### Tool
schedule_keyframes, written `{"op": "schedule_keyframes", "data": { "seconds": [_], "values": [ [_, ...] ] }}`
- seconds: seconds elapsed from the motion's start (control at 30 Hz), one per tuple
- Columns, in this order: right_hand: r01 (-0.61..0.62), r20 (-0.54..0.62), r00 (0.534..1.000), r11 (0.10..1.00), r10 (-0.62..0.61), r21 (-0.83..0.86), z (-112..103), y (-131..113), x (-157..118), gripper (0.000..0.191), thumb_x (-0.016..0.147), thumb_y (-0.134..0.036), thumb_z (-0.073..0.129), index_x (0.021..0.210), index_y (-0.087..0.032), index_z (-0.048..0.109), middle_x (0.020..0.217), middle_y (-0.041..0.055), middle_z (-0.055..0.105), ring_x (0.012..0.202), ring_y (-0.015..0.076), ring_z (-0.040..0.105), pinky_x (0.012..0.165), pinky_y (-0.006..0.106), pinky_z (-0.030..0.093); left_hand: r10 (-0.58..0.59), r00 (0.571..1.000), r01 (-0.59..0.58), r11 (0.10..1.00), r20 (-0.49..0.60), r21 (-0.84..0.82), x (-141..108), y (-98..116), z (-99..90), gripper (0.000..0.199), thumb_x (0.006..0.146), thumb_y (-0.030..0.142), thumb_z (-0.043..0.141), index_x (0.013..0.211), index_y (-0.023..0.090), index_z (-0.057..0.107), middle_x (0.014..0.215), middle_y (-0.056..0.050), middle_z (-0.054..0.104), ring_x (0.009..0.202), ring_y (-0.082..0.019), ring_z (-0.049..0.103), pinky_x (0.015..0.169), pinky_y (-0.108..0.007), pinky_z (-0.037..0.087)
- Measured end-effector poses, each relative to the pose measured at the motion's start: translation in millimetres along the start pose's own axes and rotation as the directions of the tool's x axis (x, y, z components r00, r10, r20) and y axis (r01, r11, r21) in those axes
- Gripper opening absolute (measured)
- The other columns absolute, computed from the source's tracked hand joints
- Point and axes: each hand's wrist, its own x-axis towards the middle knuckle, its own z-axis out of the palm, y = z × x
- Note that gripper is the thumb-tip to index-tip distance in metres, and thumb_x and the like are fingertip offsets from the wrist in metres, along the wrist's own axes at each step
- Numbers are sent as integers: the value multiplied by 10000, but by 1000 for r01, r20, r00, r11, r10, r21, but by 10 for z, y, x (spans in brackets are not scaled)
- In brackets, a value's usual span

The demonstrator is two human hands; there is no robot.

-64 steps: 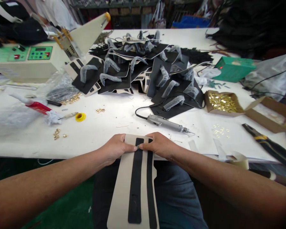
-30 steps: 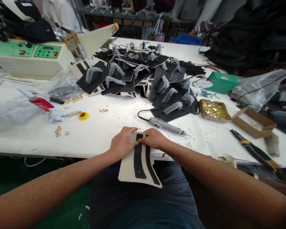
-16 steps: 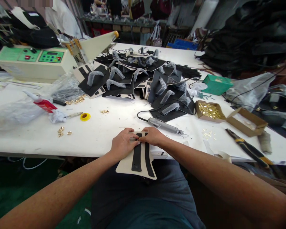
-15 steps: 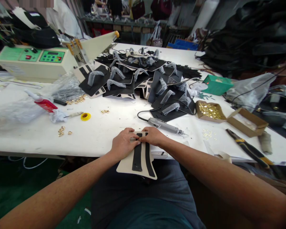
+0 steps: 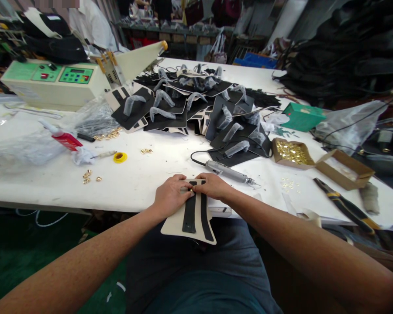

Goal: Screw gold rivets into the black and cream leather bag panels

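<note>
A beige panel [image 5: 199,218] with two black strips lies over the table's front edge, its lower end above my lap. My left hand [image 5: 172,195] grips its upper left part, fingers bent and thumb on the left strip. From the right, my right hand [image 5: 214,186] holds the upper end, its fingertips close to my left thumb. A small gold-coloured piece [image 5: 191,190] shows between the fingertips. A grey corded power tool [image 5: 231,172] rests on the table just beyond my right hand.
Black panels with wrapped handles [image 5: 163,104] are piled mid-table. Pliers [image 5: 343,203] and a box of gold pieces [image 5: 291,152] lie right; yellow tape [image 5: 120,157], a red bottle [image 5: 67,140] and a control machine [image 5: 55,85] are left. A person in white [image 5: 93,24] is behind.
The view has shifted slightly, so the table items appear a little further right. A gold-coloured piece now shows between my fingertips. Both hands remain on the panel.
</note>
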Motion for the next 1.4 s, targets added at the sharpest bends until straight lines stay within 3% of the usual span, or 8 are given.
{"op": "schedule_keyframes", "data": {
  "seconds": [0.13, 0.3, 0.53, 0.63, 0.73, 0.9, 1.1, 1.4],
  "values": [
    [77, -146, 987, 997, -72, 25, -111, 119, -98, 279, 846, -345, 708, 1079, -201, 764, 938, 42, 767, 814, 197, 695, 723, 298, 513, 3, 1000, -3, 1000, 10, 7, 11, -10, 11, 181, 899, 392, 725, 1052, 361, 816, 1406, 20, 667, 1294, -240, 635, 1107, -399, 521],
    [123, -516, 784, 901, -346, -417, -454, 542, -223, 296, 883, -341, 689, 1138, -201, 744, 1140, 115, 733, 1029, 279, 673, 917, 403, 519, 20, 1000, -20, 1000, 15, 19, 17, -22, 31, 181, 910, 420, 714, 1044, 350, 812, 1414, 13, 658, 1285, -244, 637, 1106, -424, 524],
    [63, -324, 876, 751, -358, -657, -684, 967, -157, 415, 977, -384, 570, 1332, -190, 663, 1188, 156, 734, 1123, 342, 647, 932, 455, 518, 24, 1000, -25, 999, 14, 36, 0, -14, 11, 205, 928, 433, 691, 1073, 347, 808, 1431, 15, 648, 1293, -249, 632, 1067, -422, 550],
    [166, -364, 849, 846, -384, -507, -742, 870, -211, 446, 994, -410, 546, 1375, -194, 632, 1220, 151, 733, 1105, 335, 669, 946, 464, 528, 36, 999, -37, 999, 6, 36, -4, -22, 16, 199, 924, 422, 698, 1068, 339, 807, 1418, 8, 655, 1283, -247, 635, 1058, -412, 554],
    [321, -399, 865, 947, -303, -24, -754, 597, -317, 476, 995, -509, 536, 1375, -227, 594, 1155, 107, 737, 1002, 289, 701, 871, 434, 570, 43, 999, -42, 998, -4, 43, 0, -50, 48, 185, 915, 415, 712, 1064, 349, 801, 1408, 13, 656, 1300, -254, 621, 1052, -419, 556],
    [415, -388, 901, 649, -195, 638, -467, -7, -396, 423, 931, -621, 482, 1118, -257, 593, 1003, 73, 675, 847, 233, 682, 762, 396, 589, 54, 998, -53, 997, -13, 48, 18, -86, 86, 197, 912, 415, 722, 1080, 342, 794, 1414, 2, 648, 1307, -272, 611, 1041, -435, 558],
    [584, -531, 804, 520, -266, 624, 3, -357, -191, 452, 817, -624, 762, 793, -251, 508, 620, -52, 468, 511, 131, 499, 505, 281, 453, 17, 1000, -18, 999, 18, 40, 37, -63, 56, 170, 913, 399, 733, 1065, 345, 787, 1429, 14, 625, 1306, -285, 595, 1029, -430, 560],
    [692, -627, 704, 518, -333, 502, 272, -368, 2, 469, 862, -612, 745, 696, -255, 491, 570, -50, 478, 477, 129, 486, 466, 288, 427, 31, 1000, -31, 999, -6, 39, 44, -86, 81, 171, 911, 414, 740, 1058, 336, 780, 1394, 4, 637, 1250, -272, 617, 933, -407, 579]
  ]
}}
